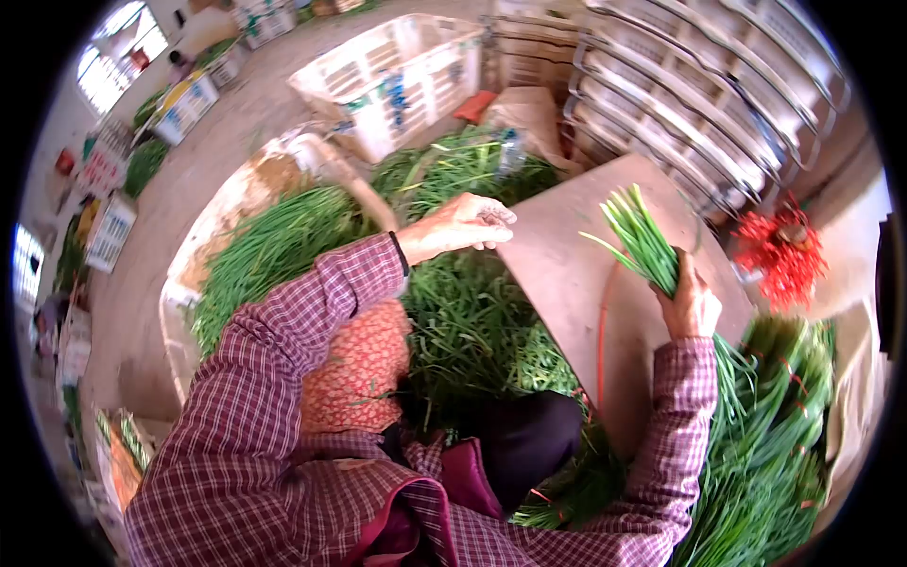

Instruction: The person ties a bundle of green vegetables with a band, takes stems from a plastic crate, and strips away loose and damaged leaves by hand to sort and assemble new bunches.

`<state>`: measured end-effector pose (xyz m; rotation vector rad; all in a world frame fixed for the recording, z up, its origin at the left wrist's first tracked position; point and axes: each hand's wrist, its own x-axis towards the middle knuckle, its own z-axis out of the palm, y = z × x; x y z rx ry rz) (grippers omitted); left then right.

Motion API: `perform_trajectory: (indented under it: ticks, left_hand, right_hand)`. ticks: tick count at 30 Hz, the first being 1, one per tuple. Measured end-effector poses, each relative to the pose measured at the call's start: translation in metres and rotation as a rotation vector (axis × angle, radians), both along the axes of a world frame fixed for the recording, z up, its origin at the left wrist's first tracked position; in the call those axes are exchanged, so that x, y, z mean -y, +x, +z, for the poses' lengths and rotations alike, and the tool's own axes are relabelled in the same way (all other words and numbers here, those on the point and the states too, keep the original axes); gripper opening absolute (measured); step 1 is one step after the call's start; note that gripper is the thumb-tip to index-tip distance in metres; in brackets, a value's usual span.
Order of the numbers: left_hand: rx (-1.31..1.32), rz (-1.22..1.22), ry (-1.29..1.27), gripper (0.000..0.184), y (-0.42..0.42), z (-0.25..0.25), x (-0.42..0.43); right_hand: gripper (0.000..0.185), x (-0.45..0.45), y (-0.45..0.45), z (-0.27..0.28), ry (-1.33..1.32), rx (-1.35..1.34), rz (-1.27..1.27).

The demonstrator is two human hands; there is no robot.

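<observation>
My right hand is wrapped round a bunch of chives, whose pale stem ends point up and away over a brown board. One stalk sticks out to the left of the bunch. My left hand is in the air near the board's left corner, its fingers bent with a gap between them and nothing visible in them. A single red tie lies along the board. Beneath my left forearm, loose chives fill a large pale basket.
Tied bundles of chives are piled at the right, below a cluster of red ties. Loose greens cover the floor between my legs and the board. A white crate and stacked crates stand beyond.
</observation>
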<state>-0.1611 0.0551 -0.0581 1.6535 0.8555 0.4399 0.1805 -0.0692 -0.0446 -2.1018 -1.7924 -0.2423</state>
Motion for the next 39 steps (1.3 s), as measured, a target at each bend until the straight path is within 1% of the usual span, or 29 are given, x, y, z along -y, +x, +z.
perform_trajectory:
  ticks: [1,2,3,4,5,6,7,9,11,12,13,15,16,19,21,22,23,25,27,29,30,31,32,33,34,35,37,39]
  left_hand:
    - [0.059,0.048,-0.005,0.039,-0.035,0.009,0.004]
    - [0.075,0.124,0.077,0.038,-0.073,0.012,0.006]
    - [0.086,0.193,0.161,0.036,-0.112,0.015,0.008]
    - [0.078,0.282,0.131,0.036,-0.155,0.017,0.009]
    - [-0.023,0.416,0.18,0.038,-0.19,0.033,0.018]
    - [-0.056,0.497,0.219,0.042,-0.228,0.037,0.025]
    - [-0.084,0.622,0.194,0.044,-0.259,0.04,0.031]
    - [-0.15,0.78,0.291,0.046,-0.328,0.012,0.035]
    - [-0.29,0.805,0.218,0.046,-0.347,0.007,0.052]
    - [-0.263,0.772,0.152,0.044,-0.353,-0.003,0.058]
    - [-0.289,0.711,0.153,0.047,-0.362,-0.025,0.058]
    - [-0.427,0.589,0.183,0.054,-0.343,-0.04,0.065]
    - [-0.476,0.503,0.245,0.062,-0.331,-0.051,0.064]
    - [-0.555,0.304,0.356,0.081,-0.295,-0.095,0.057]
    - [-0.685,0.251,0.421,0.092,-0.267,-0.103,0.052]
    - [-0.724,0.296,0.535,0.098,-0.259,-0.126,0.048]
    - [-0.76,0.347,0.679,0.1,-0.252,-0.144,0.042]
    - [-0.85,0.383,0.762,0.102,-0.245,-0.172,0.033]
    - [-0.857,0.379,0.708,0.103,-0.239,-0.183,0.031]
    - [-0.814,0.435,0.757,0.102,-0.236,-0.185,0.031]
    - [-0.793,0.461,0.796,0.09,-0.237,-0.183,0.029]
    - [-0.787,0.459,0.792,0.09,-0.238,-0.179,0.025]
    - [-0.701,0.471,0.622,0.077,-0.24,-0.155,0.019]
    - [-0.613,0.479,0.454,0.063,-0.243,-0.142,0.01]
    - [-0.533,0.541,0.442,0.069,-0.248,-0.161,-0.008]
    - [-0.467,0.627,0.454,0.062,-0.247,-0.177,-0.025]
    - [-0.559,0.703,0.498,0.055,-0.239,-0.173,-0.045]
    - [-0.574,0.67,0.45,0.054,-0.229,-0.172,-0.063]
  right_hand:
    - [0.062,-0.006,-0.003,-0.002,-0.023,-0.031,0.034]
    - [0.071,-0.009,-0.004,-0.006,-0.05,-0.046,0.047]
    - [0.084,-0.011,-0.004,-0.012,-0.089,-0.096,0.092]
    - [0.097,-0.013,0.001,-0.021,-0.14,-0.035,0.129]
    - [0.106,-0.013,-0.001,-0.026,-0.213,0.024,0.11]
    - [0.108,-0.011,0.002,-0.034,-0.182,0.038,0.161]
    - [0.105,-0.007,-0.004,-0.032,-0.112,0.08,0.206]
    - [0.094,-0.004,-0.012,-0.03,0.013,0.154,0.195]
    - [0.079,0.0,-0.034,-0.017,0.044,-0.015,0.224]
    - [0.068,0.002,-0.053,-0.01,0.058,-0.138,0.272]
    - [0.061,0.002,-0.068,-0.008,0.093,-0.214,0.358]
    - [0.055,0.007,-0.102,-0.002,-0.045,-0.3,0.356]
    - [0.05,0.008,-0.121,0.001,-0.063,-0.189,0.389]
    - [0.051,0.013,-0.179,0.01,-0.098,-0.182,0.523]
    - [0.052,0.017,-0.215,0.027,-0.216,-0.164,0.54]
    - [0.051,0.017,-0.225,0.026,-0.215,-0.137,0.576]
    - [0.051,0.018,-0.231,0.017,-0.223,-0.152,0.563]
    - [0.049,0.019,-0.242,0.004,-0.233,-0.193,0.593]
    - [0.046,0.018,-0.254,-0.002,-0.269,-0.223,0.604]
    - [0.042,0.017,-0.263,-0.006,-0.298,-0.152,0.638]
    - [0.039,0.015,-0.268,-0.008,-0.29,-0.17,0.658]
    - [0.039,0.014,-0.271,-0.011,-0.295,-0.166,0.654]
    - [0.038,0.013,-0.274,-0.014,-0.317,-0.202,0.64]
    - [0.038,0.011,-0.276,-0.017,-0.338,-0.238,0.626]
    - [0.036,0.007,-0.278,-0.02,-0.339,-0.257,0.631]
    - [0.036,0.003,-0.281,-0.023,-0.341,-0.255,0.628]
    - [0.034,-0.004,-0.286,-0.032,-0.364,-0.313,0.635]
    - [0.032,-0.008,-0.287,-0.042,-0.344,-0.294,0.653]
